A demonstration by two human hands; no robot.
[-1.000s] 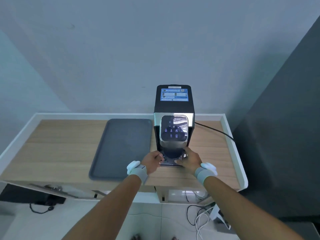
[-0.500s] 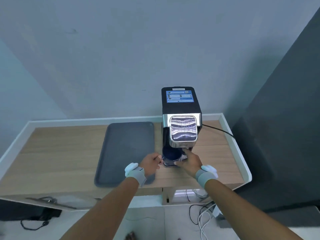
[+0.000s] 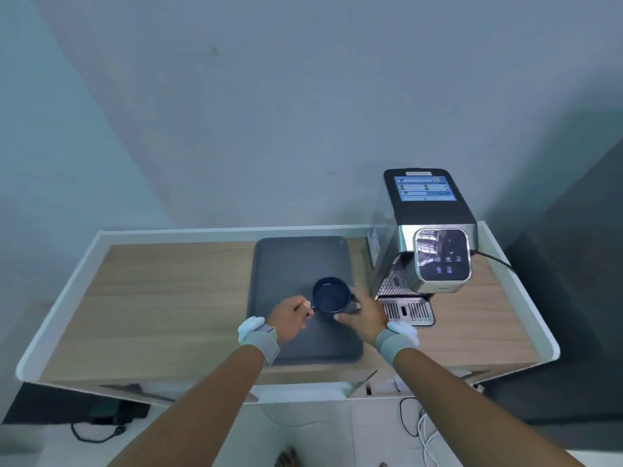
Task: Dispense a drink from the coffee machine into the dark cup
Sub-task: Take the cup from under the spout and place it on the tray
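Note:
The dark blue cup (image 3: 331, 294) is over the right part of the grey tray (image 3: 300, 264), held between both hands. My left hand (image 3: 289, 317) pinches its thin handle on the left side. My right hand (image 3: 364, 313) wraps the cup's right wall. Dark liquid seems to fill the cup, though the inside is hard to read. The black and silver coffee machine (image 3: 428, 230) stands to the right, its touch panel (image 3: 442, 259) lit, and its drip grate (image 3: 406, 311) bare beside my right hand.
The wooden table has a raised white rim (image 3: 229, 229). A black power cord (image 3: 495, 261) runs right from the machine. Cables and a dark box lie on the floor below the table's front edge.
Both hands have drawn the cup out from under the machine's spout and carried it left over the tray. The view has shifted, so the machine now sits further right.

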